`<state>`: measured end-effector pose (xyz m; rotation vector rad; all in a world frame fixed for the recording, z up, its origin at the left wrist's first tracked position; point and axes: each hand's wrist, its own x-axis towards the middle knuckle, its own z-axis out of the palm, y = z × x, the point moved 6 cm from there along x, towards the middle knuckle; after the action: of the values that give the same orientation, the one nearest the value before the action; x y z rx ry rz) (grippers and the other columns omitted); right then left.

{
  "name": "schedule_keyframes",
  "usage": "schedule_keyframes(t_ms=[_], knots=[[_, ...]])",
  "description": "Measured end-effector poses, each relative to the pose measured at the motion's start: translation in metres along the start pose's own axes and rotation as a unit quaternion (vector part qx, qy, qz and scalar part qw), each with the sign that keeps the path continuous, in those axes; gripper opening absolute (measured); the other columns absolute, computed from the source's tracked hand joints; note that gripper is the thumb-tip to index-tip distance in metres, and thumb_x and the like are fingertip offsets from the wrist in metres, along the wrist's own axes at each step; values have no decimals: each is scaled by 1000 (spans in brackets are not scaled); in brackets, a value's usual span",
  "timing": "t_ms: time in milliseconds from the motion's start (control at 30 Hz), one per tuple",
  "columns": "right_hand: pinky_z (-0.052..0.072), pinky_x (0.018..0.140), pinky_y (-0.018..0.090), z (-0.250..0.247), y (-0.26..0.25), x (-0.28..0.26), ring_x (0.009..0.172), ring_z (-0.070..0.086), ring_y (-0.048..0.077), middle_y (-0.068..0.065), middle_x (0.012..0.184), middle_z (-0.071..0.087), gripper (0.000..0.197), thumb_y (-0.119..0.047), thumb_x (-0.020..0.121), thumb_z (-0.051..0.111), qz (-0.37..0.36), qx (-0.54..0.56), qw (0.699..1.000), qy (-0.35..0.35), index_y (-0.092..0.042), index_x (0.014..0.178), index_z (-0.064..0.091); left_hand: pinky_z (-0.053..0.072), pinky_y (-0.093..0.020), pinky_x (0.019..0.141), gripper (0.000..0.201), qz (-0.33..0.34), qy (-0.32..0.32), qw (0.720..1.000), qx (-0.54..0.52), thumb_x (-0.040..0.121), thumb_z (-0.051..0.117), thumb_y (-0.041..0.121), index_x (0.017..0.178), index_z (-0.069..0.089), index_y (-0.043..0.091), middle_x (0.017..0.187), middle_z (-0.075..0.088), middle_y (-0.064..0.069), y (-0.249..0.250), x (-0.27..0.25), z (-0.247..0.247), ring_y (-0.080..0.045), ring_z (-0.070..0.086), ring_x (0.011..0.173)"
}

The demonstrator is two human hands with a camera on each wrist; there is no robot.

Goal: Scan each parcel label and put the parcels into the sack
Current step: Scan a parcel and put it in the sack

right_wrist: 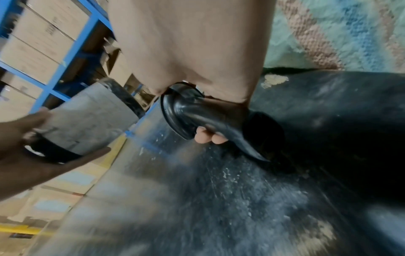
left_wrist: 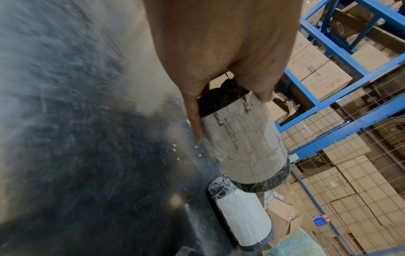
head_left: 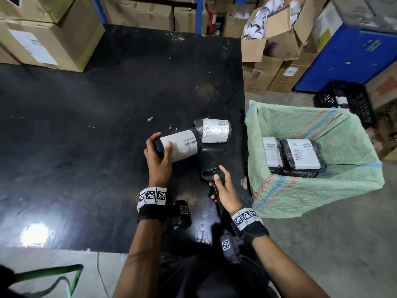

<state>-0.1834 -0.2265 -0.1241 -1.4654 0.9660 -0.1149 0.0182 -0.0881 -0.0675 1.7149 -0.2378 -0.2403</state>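
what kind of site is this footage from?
Most likely a warehouse packing or dispatch area: stacked cardboard boxes on blue racking, labelled parcels in a woven sack, and a barcode scanner in the right hand.

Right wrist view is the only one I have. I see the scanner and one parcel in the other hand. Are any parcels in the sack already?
Observer: Yes, a narrow parcel beside a wide parcel, inside the green sack.
Operator: Is another waiting on the table?
Observer: One, the spare parcel, on the black table just behind the held parcel.
Operator: Which way does the held label face?
Observer: Upward, with its barcodes visible in the head view.
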Motion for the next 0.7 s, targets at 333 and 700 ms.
schedule_keyframes(t_ms=[333,700], knots=[[29,114,31,-10,9,14,136,41,17,-4,151,40,62,-47,101,45,-18,-132,990,-34,-32,156,21,48,-61,109,44,-42,-33,998,-36,94,65,54,134,53,40,132,54,-26,11,-28,14,-36,57,122],[41,101,20,-108,-83,-15,124,51,9,-1,142,48,54,-46,101,46,-187,-55,981,23,-44,152,27,58,-33,87,36,-48,-166,980,-98,105,60,24,139,51,19,133,64,-17,51,-57,97,-21,66,112]])
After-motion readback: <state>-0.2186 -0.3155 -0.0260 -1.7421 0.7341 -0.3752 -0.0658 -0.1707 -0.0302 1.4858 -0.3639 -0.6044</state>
